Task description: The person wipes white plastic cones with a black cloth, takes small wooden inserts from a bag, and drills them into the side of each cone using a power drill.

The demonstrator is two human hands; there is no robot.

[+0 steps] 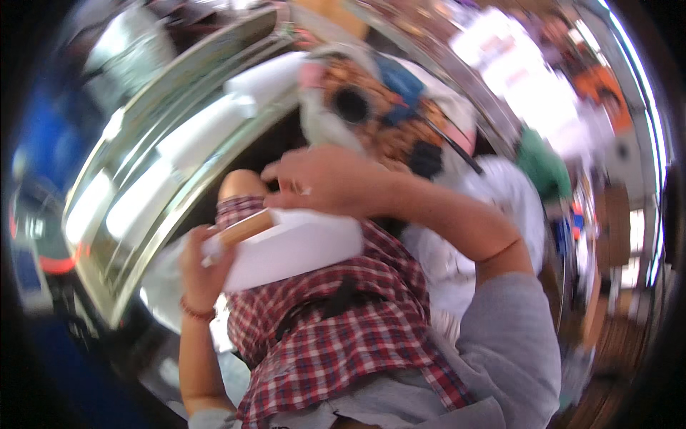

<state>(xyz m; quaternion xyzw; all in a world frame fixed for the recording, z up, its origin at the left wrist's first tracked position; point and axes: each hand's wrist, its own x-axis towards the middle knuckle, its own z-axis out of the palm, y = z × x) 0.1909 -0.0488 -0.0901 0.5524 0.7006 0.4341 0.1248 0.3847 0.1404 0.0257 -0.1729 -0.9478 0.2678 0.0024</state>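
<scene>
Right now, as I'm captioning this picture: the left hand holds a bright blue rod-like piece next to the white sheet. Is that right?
One thing is off: the head view shows the rod-like piece is tan, not bright blue. The left hand does hold it, next to the white sheet.

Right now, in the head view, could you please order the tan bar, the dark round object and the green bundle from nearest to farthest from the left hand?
1. Tan bar: right at the left hand.
2. Dark round object: ahead and to the right.
3. Green bundle: far over on the right.
</scene>
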